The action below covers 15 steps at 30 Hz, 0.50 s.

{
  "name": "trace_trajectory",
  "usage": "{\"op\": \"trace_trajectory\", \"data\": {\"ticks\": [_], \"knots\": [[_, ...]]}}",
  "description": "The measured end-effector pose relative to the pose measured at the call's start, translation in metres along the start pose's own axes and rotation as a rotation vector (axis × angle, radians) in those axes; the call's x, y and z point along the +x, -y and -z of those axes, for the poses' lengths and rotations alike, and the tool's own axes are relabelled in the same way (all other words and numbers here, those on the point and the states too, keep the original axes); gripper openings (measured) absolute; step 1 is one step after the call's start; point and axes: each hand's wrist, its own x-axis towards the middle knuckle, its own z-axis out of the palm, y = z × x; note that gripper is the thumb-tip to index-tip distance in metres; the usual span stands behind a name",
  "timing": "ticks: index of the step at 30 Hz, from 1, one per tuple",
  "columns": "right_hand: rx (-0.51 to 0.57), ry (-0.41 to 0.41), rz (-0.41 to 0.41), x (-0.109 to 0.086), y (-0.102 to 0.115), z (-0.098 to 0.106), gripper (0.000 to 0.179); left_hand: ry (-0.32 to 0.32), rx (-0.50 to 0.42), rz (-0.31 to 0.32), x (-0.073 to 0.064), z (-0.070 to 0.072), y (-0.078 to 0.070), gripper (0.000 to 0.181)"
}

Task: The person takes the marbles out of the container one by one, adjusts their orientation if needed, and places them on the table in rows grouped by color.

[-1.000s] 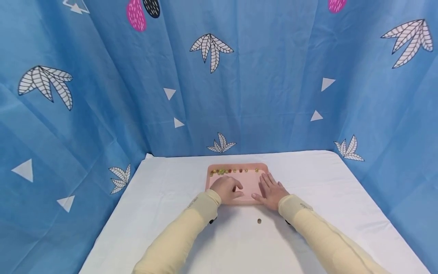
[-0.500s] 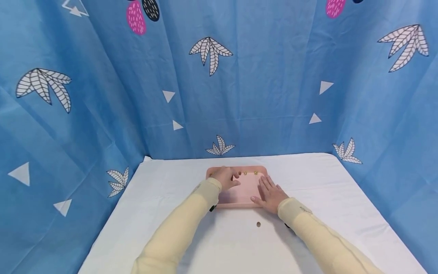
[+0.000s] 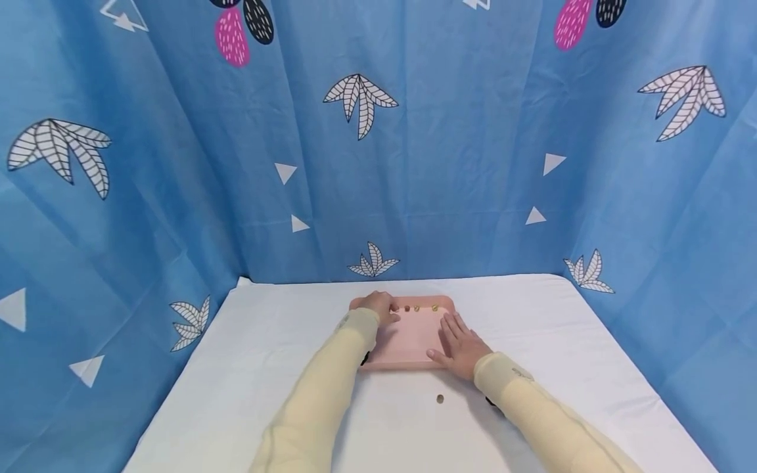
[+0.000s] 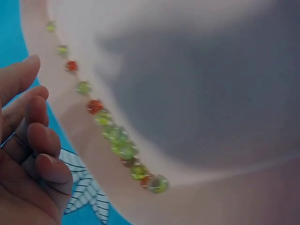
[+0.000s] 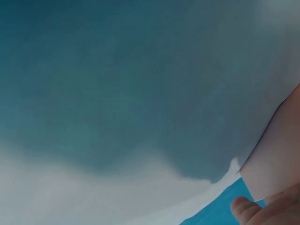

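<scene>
A shallow pink tray (image 3: pixel 408 341) lies on the table, with small glass beads in a row along its far wall. Over its far left corner is my left hand (image 3: pixel 381 307), the fingers loosely bent. In the left wrist view those fingers (image 4: pixel 49 166) hold nothing and stay beside the row of green beads (image 4: pixel 124 150) and red beads (image 4: pixel 95 106). My right hand (image 3: pixel 461 348) rests on the tray's right rim with its fingers straight. Only part of the right-hand fingers (image 5: pixel 243 208) shows in the right wrist view, beside the tray wall (image 5: pixel 276 164).
A single small round bead (image 3: pixel 440 399) lies on the white tablecloth (image 3: pixel 408 433) in front of the tray. Blue patterned curtains (image 3: pixel 378 184) stand behind the table and along both sides.
My left hand has moved forward and left, from above the tray's middle to its far left corner. The right hand stays on the right rim. The head view has tilted up slightly.
</scene>
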Motion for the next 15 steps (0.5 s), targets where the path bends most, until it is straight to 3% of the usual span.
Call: {"op": "trace_trajectory", "data": {"ticks": [7,11,15], "knots": [[-0.036,-0.017,0.012,0.004,-0.002,-0.003,0.099,0.022,-0.067,0.056,0.013,-0.010,0.007,0.025],[-0.024,-0.034,0.028,0.003,-0.003,-0.006,0.099,0.036,-0.111,0.125,0.021,-0.018,0.005,0.024],[-0.028,-0.061,0.031,0.001,-0.004,-0.008,0.097,0.040,-0.142,0.127,0.025,-0.021,0.001,0.023]]}}
